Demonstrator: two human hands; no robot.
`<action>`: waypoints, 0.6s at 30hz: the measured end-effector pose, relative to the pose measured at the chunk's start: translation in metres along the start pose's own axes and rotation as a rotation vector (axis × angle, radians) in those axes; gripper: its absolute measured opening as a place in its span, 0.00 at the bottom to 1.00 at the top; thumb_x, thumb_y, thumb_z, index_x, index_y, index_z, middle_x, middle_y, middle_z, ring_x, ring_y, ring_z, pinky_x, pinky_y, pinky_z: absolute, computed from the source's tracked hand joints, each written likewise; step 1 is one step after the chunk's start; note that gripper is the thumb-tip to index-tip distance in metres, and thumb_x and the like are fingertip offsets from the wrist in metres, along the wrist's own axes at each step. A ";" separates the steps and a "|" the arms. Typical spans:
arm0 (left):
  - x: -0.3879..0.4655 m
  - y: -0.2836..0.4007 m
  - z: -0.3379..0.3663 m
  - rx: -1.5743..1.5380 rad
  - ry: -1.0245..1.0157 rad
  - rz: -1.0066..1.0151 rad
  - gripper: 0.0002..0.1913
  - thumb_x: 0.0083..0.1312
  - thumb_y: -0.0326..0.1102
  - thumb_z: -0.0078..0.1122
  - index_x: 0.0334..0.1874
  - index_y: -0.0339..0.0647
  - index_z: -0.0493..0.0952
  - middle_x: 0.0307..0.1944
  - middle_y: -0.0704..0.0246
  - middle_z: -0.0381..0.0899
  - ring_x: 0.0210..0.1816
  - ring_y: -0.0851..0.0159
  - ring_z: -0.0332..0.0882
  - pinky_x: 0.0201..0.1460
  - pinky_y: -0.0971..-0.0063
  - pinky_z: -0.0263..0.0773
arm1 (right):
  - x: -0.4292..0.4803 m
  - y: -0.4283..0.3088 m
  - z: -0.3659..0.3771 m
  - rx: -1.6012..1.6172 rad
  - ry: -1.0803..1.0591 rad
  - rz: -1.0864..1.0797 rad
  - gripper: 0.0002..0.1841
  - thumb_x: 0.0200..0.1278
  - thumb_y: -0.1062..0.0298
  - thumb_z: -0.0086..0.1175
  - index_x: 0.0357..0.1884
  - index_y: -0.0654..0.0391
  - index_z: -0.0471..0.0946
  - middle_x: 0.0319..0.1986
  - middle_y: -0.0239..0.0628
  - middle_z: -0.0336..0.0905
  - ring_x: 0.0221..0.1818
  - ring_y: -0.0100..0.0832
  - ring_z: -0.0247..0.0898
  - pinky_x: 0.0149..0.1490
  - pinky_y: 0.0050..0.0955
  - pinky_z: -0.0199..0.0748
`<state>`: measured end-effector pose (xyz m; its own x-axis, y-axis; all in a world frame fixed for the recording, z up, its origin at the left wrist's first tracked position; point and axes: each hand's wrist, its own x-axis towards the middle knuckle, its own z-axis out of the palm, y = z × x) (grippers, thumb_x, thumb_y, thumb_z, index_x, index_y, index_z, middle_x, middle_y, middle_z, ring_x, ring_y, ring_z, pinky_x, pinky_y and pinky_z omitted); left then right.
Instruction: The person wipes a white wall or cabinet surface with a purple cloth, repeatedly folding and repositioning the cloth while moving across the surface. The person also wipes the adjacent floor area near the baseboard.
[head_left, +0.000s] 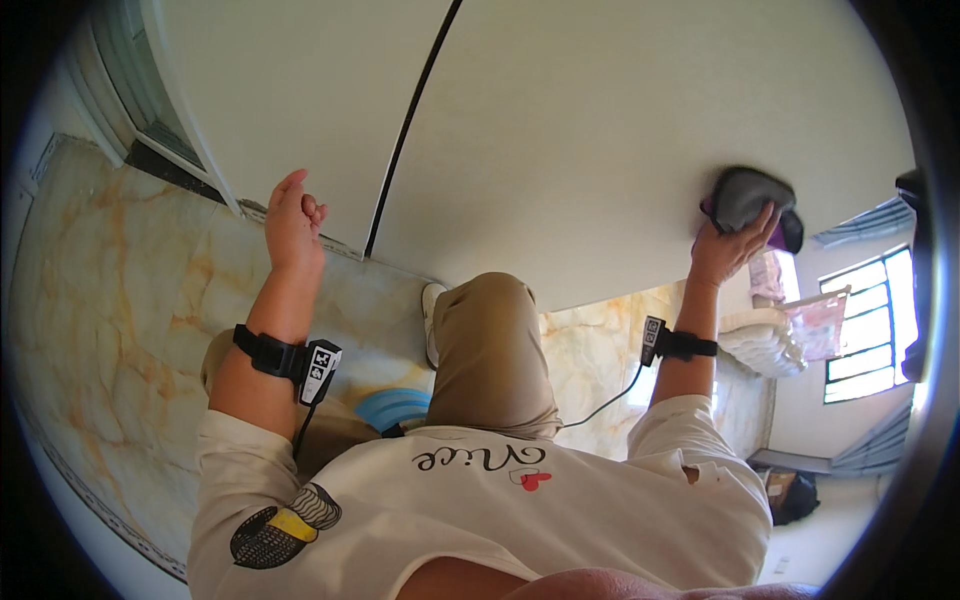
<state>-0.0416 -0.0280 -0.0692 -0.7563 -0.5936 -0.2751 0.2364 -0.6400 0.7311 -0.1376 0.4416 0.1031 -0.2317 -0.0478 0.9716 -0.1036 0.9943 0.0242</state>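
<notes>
My right hand (726, 251) presses a dark grey cloth (750, 199) with purple parts against a large off-white upright panel (600, 135). Its fingers spread over the cloth, which is slightly blurred and bunched. To the left, my left hand (294, 221) hangs in front of a second off-white panel (300, 90), holding nothing, its fingers loosely bent and partly apart. Whether it touches that panel I cannot tell. A narrow black strip (412, 124) runs between the two panels.
Marble-patterned tiles cover the floor (112, 300). My bent knee (487, 352) is close to the panels' lower edge. A blue plastic object (394, 409) is beneath me, partly hidden. At right are a barred window (870, 322) and a pale cushioned item (761, 341). A cable (607, 409) hangs from my right forearm strap.
</notes>
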 end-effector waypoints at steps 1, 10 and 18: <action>0.000 0.000 -0.001 0.000 0.009 -0.001 0.10 0.70 0.33 0.47 0.50 0.43 0.74 0.20 0.78 0.60 0.23 0.76 0.58 0.38 0.76 0.67 | -0.011 0.018 0.002 -0.004 0.005 0.072 0.43 0.53 0.64 0.59 0.72 0.51 0.53 0.69 0.51 0.51 0.71 0.54 0.48 0.72 0.48 0.49; 0.004 -0.001 -0.006 -0.015 0.004 -0.011 0.10 0.70 0.35 0.48 0.50 0.44 0.74 0.20 0.78 0.61 0.23 0.76 0.60 0.39 0.76 0.69 | -0.072 0.100 0.029 0.129 -0.052 0.730 0.32 0.62 0.60 0.49 0.62 0.74 0.61 0.59 0.65 0.63 0.61 0.59 0.60 0.67 0.46 0.57; -0.003 0.005 -0.001 -0.070 -0.002 -0.012 0.08 0.70 0.35 0.47 0.48 0.44 0.73 0.19 0.78 0.63 0.22 0.76 0.61 0.39 0.76 0.68 | -0.042 0.002 0.025 0.160 0.015 0.292 0.39 0.53 0.71 0.58 0.70 0.50 0.59 0.69 0.58 0.48 0.71 0.56 0.44 0.72 0.52 0.47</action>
<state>-0.0374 -0.0301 -0.0653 -0.7604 -0.5847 -0.2827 0.2691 -0.6798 0.6822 -0.1522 0.4438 0.0562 -0.2602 0.2395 0.9354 -0.1858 0.9382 -0.2919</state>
